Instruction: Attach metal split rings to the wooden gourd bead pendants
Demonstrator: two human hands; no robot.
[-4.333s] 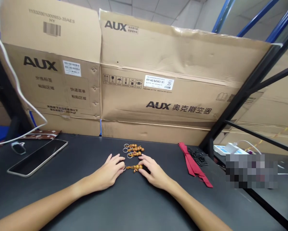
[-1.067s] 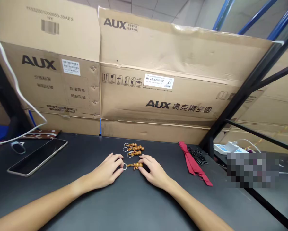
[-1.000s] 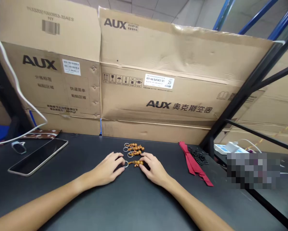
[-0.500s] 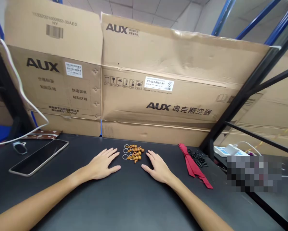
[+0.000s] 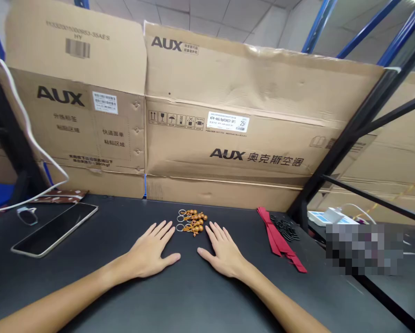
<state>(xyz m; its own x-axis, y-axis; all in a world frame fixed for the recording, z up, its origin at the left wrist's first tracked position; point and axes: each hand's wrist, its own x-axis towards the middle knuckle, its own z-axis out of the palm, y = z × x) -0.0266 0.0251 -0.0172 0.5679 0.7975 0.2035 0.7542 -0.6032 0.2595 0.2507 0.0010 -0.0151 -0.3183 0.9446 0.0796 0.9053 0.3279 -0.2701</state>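
Several small wooden gourd keychains [image 5: 192,221] with metal rings lie in a tight cluster on the black table [image 5: 200,296]. My left hand [image 5: 151,250] rests flat, palm down, fingers stretched out, just left of and nearer than the cluster. On the other side my right hand [image 5: 223,249] lies flat and open too, its fingertips close to the keychains. Neither hand holds anything.
A phone or tablet [image 5: 52,228] lies at the left with a white cable [image 5: 27,138] behind it. Red ribbons [image 5: 280,239] and small black rings [image 5: 286,227] sit at the right by a black shelf post [image 5: 346,134]. Large AUX cardboard boxes [image 5: 228,120] wall the back.
Both hands let go of the nearest keychain, which now lies with the cluster. They drew back toward me and flattened on the table.
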